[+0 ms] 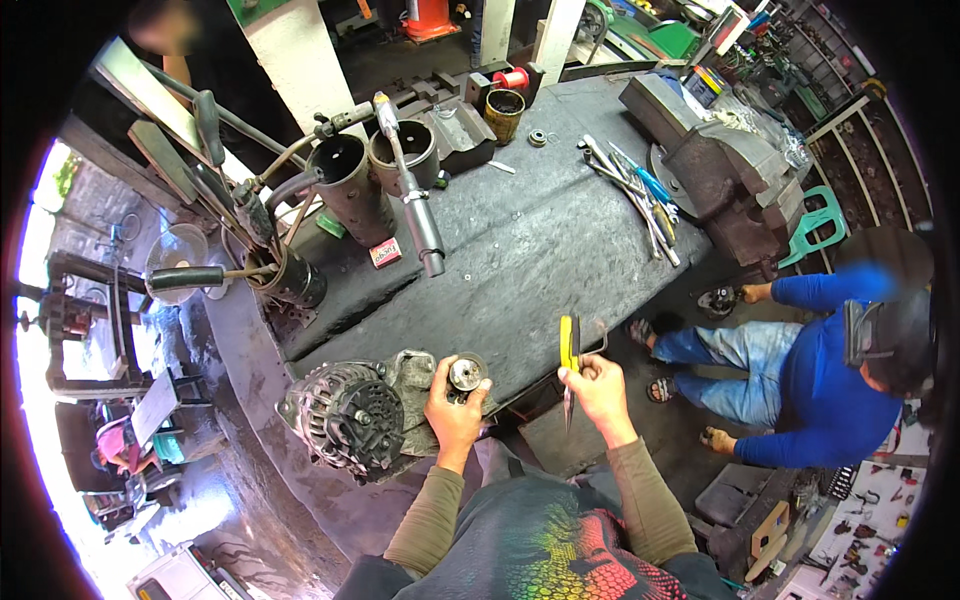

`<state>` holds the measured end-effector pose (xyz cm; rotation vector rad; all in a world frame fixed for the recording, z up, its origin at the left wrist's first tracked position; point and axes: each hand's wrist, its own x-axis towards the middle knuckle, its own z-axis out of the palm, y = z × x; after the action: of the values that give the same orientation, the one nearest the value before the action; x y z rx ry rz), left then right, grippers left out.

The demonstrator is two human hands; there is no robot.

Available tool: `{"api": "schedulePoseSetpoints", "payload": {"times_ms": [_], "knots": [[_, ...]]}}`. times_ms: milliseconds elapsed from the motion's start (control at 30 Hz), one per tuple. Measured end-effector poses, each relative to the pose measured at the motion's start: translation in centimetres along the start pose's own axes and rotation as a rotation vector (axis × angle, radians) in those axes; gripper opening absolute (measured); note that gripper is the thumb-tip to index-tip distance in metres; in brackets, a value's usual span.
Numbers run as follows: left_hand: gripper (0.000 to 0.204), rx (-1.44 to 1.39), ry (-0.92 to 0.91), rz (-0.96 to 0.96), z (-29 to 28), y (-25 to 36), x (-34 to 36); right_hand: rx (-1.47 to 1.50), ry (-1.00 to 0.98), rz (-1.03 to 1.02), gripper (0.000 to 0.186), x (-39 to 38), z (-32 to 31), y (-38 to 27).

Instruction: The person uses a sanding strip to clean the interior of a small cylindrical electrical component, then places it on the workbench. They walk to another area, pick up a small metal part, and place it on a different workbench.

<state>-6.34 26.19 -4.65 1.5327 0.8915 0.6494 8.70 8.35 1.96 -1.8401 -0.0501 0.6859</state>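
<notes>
My left hand (450,415) grips a small round metal part (465,373) with a hole at its middle, beside an alternator (355,420) with a black rear end, which sits on the bench's near left edge. Out to the right, my right hand (600,395) holds a yellow-and-black-handled tool (569,342) upright, its thin metal end pointing down past my fingers. A thin bent piece of metal shows behind that hand; I cannot make out what it is.
The dark workbench (520,240) holds loose screwdrivers (640,200), a heavy vise (720,180), metal cans (350,190), a tool holder (290,275) and a cylindrical metal tool (420,225). A person in blue (830,370) sits low at the right, beside the bench.
</notes>
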Motion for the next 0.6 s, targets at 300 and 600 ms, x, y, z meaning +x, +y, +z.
{"api": "schedulePoseSetpoints", "payload": {"times_ms": [300,600], "knots": [[0.076,-0.014,-0.104,0.059,-1.4,0.0,-0.7,-0.149,-0.087,0.016,0.029,-9.1,-9.2,7.0],[0.059,-0.604,0.223,-0.191,-0.9,0.3,-3.8,0.072,0.002,-0.031,0.036,-15.9,-18.9,14.1]]}}
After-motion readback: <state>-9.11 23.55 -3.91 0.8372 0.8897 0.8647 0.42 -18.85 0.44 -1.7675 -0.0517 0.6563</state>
